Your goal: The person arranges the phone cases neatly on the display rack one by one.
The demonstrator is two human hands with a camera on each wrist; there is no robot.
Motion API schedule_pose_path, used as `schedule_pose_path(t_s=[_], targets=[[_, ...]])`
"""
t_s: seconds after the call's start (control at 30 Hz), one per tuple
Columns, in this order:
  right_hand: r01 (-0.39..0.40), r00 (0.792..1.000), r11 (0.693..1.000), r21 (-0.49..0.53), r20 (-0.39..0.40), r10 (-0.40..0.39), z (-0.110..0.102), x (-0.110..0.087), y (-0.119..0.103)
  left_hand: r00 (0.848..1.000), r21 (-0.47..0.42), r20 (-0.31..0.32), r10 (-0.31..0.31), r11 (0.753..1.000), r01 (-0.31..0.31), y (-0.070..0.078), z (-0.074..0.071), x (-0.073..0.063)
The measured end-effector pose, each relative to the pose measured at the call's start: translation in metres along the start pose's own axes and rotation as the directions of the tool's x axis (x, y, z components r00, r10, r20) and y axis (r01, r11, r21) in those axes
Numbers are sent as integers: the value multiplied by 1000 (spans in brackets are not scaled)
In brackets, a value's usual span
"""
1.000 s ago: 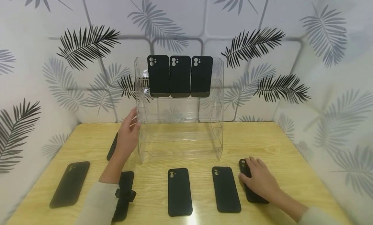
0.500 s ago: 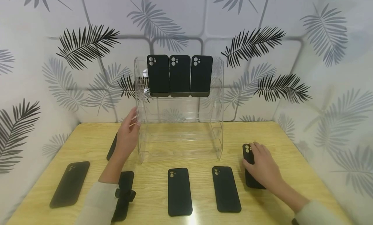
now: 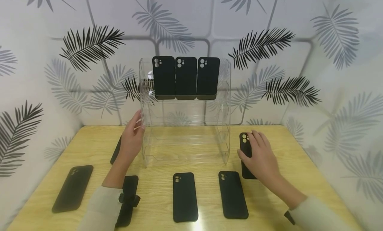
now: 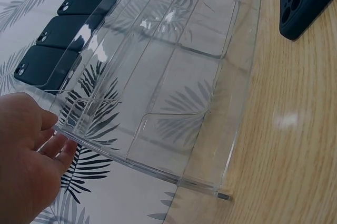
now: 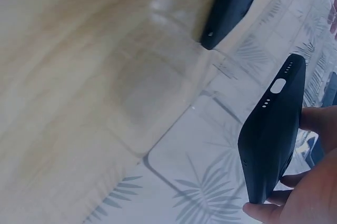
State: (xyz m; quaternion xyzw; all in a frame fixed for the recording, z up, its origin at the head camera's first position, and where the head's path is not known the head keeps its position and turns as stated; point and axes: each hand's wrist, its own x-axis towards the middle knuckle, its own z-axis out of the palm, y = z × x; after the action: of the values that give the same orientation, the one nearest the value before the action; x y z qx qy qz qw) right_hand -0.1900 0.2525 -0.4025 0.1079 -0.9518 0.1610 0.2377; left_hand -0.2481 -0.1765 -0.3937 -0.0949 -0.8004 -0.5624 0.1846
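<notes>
Held case (image 5: 272,134): moved forward and leftward since half a second ago, nearer to the rack's right side; now right of the rack, apparently lifted off the wood, with the camera holes at the upper left.
Right hand (image 3: 259,154): closed on that black case, with thumb along one long edge and fingertips along the other; opened no wider than the case's width.
Feel of the case: judged light, thin-walled and slightly bendy, probably matt enough not to slip; unlikely to break if dropped.
Where to take hold: best by both long edges, as now, with palm off the back and the port end left free.
See-through rack (image 3: 185,137): standing upright on the table; judged stiff, smooth and light enough to slide if bumped; best steadied by a side panel.
Left hand (image 3: 131,134): unmoved; lightly gripping the rack's left side panel, with thumb at the front edge and fingers bent outside; cannot tell how firmly.
Row of three cases (image 3: 186,77): set side by side in the top tier, touching or nearly so.
Loose cases (image 3: 185,197): spread over the wooden table (image 3: 155,197), one partly behind the left sleeve (image 3: 98,209).
</notes>
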Motion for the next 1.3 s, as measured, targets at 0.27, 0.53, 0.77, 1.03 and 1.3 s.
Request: schedule_pose_path(t_s=[0.27,0.53,0.77,1.03,1.3], targets=[[81,989,996,-43,-123,-86,0,12,-18,1000,-5,1,-9,1000,9,2,0,-1],[156,966,986,-62,-201,-166,3,22,-36,1000,-7,-3,-8,1000,8,2,1,0],[193,952,980,-55,-232,-201,1,38,-54,1000,12,-11,-8,1000,8,0,0,0],[232,936,970,-69,-256,-243,3,61,-76,1000,5,-9,-21,1000,21,0,1,0],[231,927,970,-77,-285,-244,12,85,-97,1000,-17,9,-25,1000,25,16,0,-4]])
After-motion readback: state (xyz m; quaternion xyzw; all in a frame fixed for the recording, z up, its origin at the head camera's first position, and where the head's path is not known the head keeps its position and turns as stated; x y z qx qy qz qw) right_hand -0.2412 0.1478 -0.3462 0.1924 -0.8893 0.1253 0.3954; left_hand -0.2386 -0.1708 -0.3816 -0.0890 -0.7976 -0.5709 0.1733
